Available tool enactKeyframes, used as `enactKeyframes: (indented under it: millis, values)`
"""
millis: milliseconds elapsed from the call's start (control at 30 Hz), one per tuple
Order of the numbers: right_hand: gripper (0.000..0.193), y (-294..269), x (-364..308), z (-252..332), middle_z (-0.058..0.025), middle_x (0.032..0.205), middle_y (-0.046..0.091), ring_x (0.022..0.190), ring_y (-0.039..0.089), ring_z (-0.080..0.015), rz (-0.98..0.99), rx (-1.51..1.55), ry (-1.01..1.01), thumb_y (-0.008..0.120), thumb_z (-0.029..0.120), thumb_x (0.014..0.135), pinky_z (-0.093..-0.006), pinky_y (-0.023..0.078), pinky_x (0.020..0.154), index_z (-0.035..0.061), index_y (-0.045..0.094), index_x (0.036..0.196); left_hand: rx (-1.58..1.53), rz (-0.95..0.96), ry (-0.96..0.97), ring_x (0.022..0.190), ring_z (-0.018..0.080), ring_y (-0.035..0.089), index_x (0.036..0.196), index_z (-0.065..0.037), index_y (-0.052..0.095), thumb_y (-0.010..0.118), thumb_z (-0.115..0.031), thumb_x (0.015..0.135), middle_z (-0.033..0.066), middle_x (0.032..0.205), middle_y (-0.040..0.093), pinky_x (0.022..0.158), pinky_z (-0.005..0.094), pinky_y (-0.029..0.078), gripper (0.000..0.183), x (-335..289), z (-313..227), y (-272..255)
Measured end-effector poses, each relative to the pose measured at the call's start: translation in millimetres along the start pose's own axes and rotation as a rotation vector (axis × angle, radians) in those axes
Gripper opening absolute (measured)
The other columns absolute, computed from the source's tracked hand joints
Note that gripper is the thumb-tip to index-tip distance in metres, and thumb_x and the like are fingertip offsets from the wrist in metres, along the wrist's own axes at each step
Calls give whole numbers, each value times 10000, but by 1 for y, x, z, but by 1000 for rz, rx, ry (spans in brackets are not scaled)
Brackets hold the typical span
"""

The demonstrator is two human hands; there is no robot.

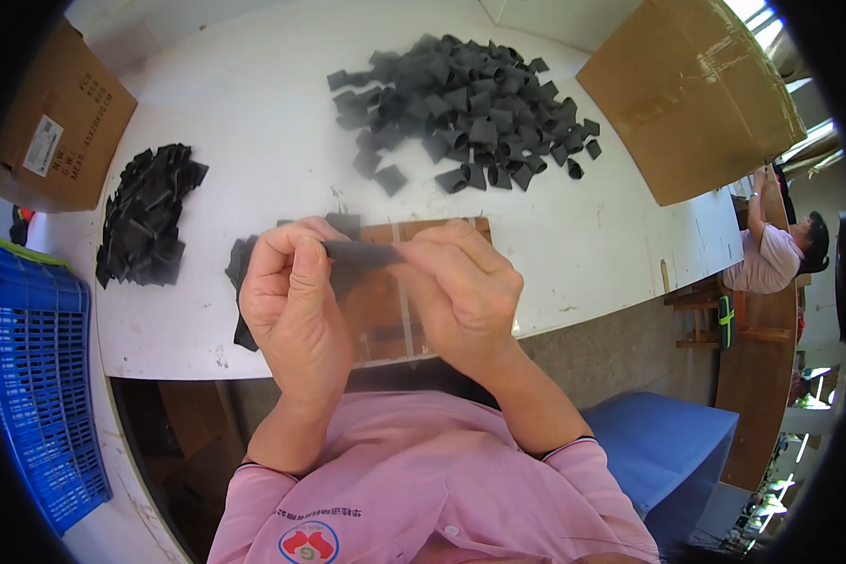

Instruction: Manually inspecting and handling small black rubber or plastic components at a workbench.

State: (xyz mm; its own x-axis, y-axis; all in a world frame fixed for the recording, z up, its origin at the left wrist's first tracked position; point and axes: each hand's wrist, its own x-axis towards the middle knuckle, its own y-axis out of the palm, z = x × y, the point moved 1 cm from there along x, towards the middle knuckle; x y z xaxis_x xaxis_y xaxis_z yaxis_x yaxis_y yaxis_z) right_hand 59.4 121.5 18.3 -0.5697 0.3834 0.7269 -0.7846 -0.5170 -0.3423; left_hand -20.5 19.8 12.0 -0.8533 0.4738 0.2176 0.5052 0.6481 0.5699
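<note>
A dark grey-black piece of soft material point(362, 254) is stretched level between my hands, above the near part of the table. My left hand point(296, 296) pinches one end between thumb and fingers. The other end is in the closed fingers of my right hand point(465, 291), which are slightly blurred. Beneath lies a brown board or flat carton point(381, 324) with a pale strip across it. More dark pieces point(240, 263) lie next to my left hand, partly hidden by it.
At the far middle spreads a heap of short black sleeves point(484, 113). Flat black pieces point(146, 221) are piled at the left. Cardboard boxes point(691, 94) point(61, 122) stand at both sides. A blue crate point(42, 385) is far left; another person point(771, 254) sits at right.
</note>
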Motion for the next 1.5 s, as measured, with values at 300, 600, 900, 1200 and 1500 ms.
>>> enactKeyframes:
  millis: [300, 600, 900, 1200, 1500]
  values:
    - [195, 1, -5, -5, -102, 720, 544, 608, 532, -220, 53, -44, -55, 641, -49, 618, -286, 433, 501, -36, 575, 801, 221, -6, 124, 801, 109, 492, 930, 4, 544, 544, -54, 816, 72, 878, 553, 702, 232, 393, 127, 8, -6, 3]
    - [172, 3, 5, 2, -116, 713, 539, 588, 540, -229, 76, -235, -184, 620, -17, 635, -264, 430, 491, -17, 567, 799, 812, 435, 307, 656, 106, 481, 863, 46, 553, 583, -48, 799, 63, 743, 556, 590, 188, 387, 117, 14, -8, -21]
    - [264, -33, 27, -43, -64, 713, 600, 541, 480, -73, -190, 267, 616, 485, 184, 869, -181, 383, 500, -54, 589, 915, 1323, 324, 89, 893, 272, 524, 960, -21, 568, 446, 152, 638, 156, 978, 501, 749, 284, 425, 386, -24, 35, -80]
    - [184, -18, -91, -34, -12, 711, 579, 581, 484, -40, 245, 451, 1163, 490, 141, 861, -172, 401, 524, 5, 595, 925, 1697, 453, 359, 809, 282, 545, 819, -19, 590, 600, -2, 655, 140, 917, 546, 679, 344, 448, 166, -18, 52, -102]
    - [223, -14, -93, -15, -94, 749, 572, 652, 556, -207, 346, 107, 752, 575, 166, 790, -281, 438, 582, -9, 582, 927, 1102, 181, 215, 646, 137, 545, 773, 8, 548, 583, 60, 714, 87, 818, 580, 591, 230, 435, 87, -24, 13, -63]
